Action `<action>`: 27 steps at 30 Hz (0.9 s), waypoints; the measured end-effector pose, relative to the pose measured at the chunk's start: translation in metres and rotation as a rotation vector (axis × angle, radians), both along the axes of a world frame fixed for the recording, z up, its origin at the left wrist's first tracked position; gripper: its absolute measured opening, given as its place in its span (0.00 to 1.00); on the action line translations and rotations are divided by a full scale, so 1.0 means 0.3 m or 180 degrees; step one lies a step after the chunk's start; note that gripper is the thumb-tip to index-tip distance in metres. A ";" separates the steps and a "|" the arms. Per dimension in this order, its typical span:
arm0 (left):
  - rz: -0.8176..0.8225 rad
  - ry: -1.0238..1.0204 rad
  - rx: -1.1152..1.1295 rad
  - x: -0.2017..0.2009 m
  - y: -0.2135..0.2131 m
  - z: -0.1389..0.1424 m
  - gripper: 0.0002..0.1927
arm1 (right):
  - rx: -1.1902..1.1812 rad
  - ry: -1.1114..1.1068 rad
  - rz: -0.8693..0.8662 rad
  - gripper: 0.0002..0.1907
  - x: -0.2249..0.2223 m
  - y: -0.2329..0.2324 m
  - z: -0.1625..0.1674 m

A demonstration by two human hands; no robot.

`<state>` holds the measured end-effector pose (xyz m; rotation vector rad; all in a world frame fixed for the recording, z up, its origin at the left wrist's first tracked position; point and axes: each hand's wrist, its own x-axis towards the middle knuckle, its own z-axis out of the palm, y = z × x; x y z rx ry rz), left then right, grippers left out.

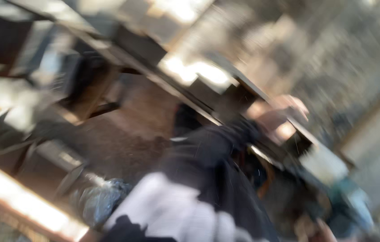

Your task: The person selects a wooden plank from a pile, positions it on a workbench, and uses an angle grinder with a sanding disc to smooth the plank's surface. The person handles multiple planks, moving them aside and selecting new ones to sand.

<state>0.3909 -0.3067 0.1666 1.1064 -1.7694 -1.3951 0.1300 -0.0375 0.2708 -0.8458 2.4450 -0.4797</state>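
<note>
Nearest to the camera we see a forearm in a black-and-white sleeve [185, 210], rising from the lower edge toward the centre. Motion blur smears the whole view, so we report only coarse shapes. At the end of the sleeve, one hand [279, 117] rests on the edge of a long metal bar [208, 80] that runs diagonally from upper left to lower right; we cannot tell whether its fingers are curled around the bar or laid flat on it, nor whether it is the left or the right hand. At the lower right, just beyond the bar's lower end, we see a blue-green object [349, 206], too blurred to identify. At the lower left lies a sunlit pale plank [24, 201]. Behind the bar, dark frame members [87, 89] cross reddish-brown ground [132, 130].
</note>
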 end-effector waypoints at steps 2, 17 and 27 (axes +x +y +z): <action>0.0712 0.0916 0.2163 0.053 -0.028 -0.047 0.16 | 0.0007 -0.0109 -0.0144 0.30 -0.015 0.069 0.021; -0.1053 -0.2971 -0.1547 0.439 -0.092 -0.087 0.38 | 0.0529 -0.1220 -0.0016 0.36 0.466 -0.221 0.072; -0.1170 -0.2645 -0.1334 0.452 -0.079 -0.038 0.47 | 0.0626 -0.0610 0.0764 0.46 0.620 -0.273 0.040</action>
